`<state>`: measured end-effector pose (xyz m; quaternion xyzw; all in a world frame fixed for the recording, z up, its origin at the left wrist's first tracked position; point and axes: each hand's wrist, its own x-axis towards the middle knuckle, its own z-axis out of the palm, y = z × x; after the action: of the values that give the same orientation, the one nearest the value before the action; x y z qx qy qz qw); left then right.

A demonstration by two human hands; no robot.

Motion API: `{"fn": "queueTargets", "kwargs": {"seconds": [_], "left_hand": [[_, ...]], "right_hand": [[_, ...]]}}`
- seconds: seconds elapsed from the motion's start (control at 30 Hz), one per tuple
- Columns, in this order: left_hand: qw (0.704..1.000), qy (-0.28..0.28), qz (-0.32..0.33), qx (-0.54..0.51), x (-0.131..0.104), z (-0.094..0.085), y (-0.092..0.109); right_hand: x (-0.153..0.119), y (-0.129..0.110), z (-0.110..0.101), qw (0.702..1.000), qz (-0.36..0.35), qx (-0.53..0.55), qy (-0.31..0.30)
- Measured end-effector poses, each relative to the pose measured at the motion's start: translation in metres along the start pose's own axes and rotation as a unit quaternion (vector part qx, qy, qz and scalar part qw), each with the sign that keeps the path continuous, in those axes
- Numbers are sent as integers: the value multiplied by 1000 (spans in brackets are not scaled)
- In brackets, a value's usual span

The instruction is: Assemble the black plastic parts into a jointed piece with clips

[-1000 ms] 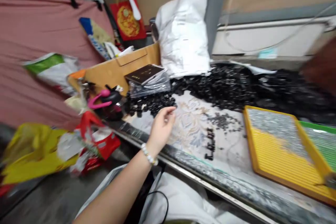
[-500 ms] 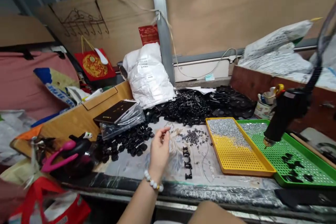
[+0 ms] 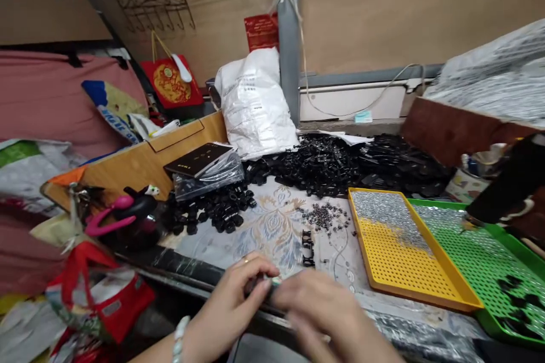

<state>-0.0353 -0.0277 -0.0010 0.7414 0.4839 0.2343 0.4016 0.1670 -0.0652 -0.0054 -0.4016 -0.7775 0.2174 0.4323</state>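
At the front edge of the table, my left hand (image 3: 236,298) has thumb and fingers pinched on something small and dark, mostly hidden. A small pale green-white bit shows at its fingertips, too small to name. My right hand (image 3: 326,309) is right beside it, its fingers bent toward the same spot and smeared by motion. Beyond the hands, a short row of black plastic parts (image 3: 307,249) stands on the patterned cloth (image 3: 268,221). Just past them is a scatter of small metal pieces (image 3: 326,216).
To the right are a yellow perforated tray (image 3: 395,266) and a green tray (image 3: 464,249), with a black power screwdriver (image 3: 506,187) hanging above. Heaps of black parts (image 3: 323,164) lie at the back. Black pieces (image 3: 225,210) and a pink-handled jug (image 3: 136,218) are on the left.
My left hand has drawn back from the cloth to the front edge. My right hand has come into view beside it. The nearest black part of the row no longer shows.
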Motion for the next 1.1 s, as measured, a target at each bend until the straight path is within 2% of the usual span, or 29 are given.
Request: {"fn": "queueTargets", "kwargs": {"seconds": [0.07,0.13,0.2,0.23,0.27,0.33,0.37,0.43,0.5,0.57,0.67,0.73,0.8,0.9,1.0,1.1], "left_hand": [[996,48,-73,-16,-17,-1,-18],[976,141,-136,-92,-24,6,-31],[940,239,-165,-180,-17,18,-37],[925,269,-167,-211,-9,25,-38],[922,270,-161,-227,1,32,-37],[939,184,-165,-239,24,45,-34],[941,134,-174,-258,35,50,-33],[935,76,-191,-290,56,57,-32],[924,51,-209,-317,69,61,-33],[911,41,-227,-341,77,61,-35],[888,42,-241,-389,78,57,-36],[872,39,-241,-425,74,53,-34],[853,28,-235,-464,68,50,-29],[815,18,-224,-534,59,50,-21],[781,35,-217,-584,53,54,-16],[782,50,-217,-582,50,57,-16]], "right_hand": [[-2,33,-2,999,37,-10,4],[-10,63,0,994,91,-45,26],[-17,83,5,989,122,-76,32],[-18,89,9,987,131,-88,25],[-17,91,13,984,146,-105,16],[-9,91,23,971,183,-154,-7],[-4,88,28,962,205,-181,-20],[6,83,38,948,234,-215,-39],[11,79,48,952,228,-200,-38],[12,77,56,970,189,-153,-17],[11,76,60,993,96,-67,29],[10,77,52,997,60,-24,46],[9,81,36,995,67,-27,76],[5,90,14,979,129,-114,111],[0,97,9,967,181,-173,43],[-2,102,20,949,240,-198,-60]]}}
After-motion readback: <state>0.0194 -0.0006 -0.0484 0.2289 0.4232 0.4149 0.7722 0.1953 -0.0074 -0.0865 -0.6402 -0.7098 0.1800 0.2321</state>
